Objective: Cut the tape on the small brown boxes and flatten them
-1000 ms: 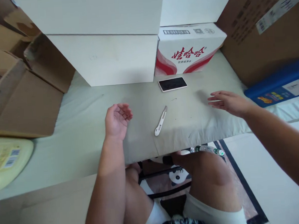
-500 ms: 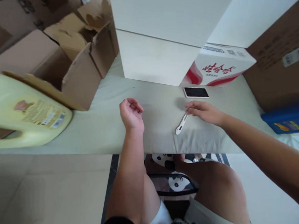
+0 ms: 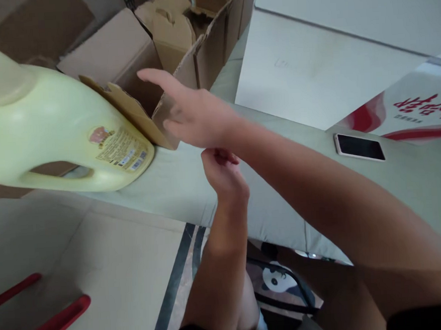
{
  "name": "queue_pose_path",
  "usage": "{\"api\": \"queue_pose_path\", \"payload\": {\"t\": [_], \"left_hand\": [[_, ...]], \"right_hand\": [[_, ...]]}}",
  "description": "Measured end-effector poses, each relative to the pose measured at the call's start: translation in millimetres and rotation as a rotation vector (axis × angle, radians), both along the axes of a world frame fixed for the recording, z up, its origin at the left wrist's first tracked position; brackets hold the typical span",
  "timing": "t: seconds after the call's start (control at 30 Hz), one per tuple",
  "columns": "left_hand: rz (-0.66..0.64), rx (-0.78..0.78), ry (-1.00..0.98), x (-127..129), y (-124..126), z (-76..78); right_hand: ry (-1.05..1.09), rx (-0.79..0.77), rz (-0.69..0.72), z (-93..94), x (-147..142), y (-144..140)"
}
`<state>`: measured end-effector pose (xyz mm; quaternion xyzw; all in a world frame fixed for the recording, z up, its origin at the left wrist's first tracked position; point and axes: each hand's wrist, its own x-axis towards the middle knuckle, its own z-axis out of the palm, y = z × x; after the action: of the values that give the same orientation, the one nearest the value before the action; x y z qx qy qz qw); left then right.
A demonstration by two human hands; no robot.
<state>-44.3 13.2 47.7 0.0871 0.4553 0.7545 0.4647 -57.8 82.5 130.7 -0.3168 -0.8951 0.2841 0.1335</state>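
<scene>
My right hand reaches across my body to the left with its fingers spread and nothing in it. It hovers at the torn flap of an open brown cardboard box, just right of a large pale yellow jug lying on its side. My left hand rests on the grey-green table under my right forearm, fingers curled in, with nothing visible in it. The white utility knife is out of sight.
A phone lies face up at the right, before a red-and-white carton. A big white box stands at the back. Two red bars lie on the floor at lower left. My knees are under the table edge.
The view has swung left. My right hand left the white knife and crossed over my left arm to the cardboard box flap. My left hand's fingers have curled in.
</scene>
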Motion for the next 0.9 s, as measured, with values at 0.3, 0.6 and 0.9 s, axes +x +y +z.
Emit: {"api": "queue_pose_path", "payload": {"t": [0.3, 0.6, 0.9], "left_hand": [[0.553, 0.072, 0.438, -1.5, -15.4, 8.9], [0.6, 0.064, 0.625, 1.9, -20.7, 21.7], [0.229, 0.056, 0.548, 41.0, 3.9, 3.0]], "right_hand": [[0.046, 0.082, -0.256, -32.1, 58.4, 17.8], [0.529, -0.185, -0.642, -54.1, 221.6, -55.8], [0.764, -0.117, -1.054, -102.9, 293.4, -122.5]]}}
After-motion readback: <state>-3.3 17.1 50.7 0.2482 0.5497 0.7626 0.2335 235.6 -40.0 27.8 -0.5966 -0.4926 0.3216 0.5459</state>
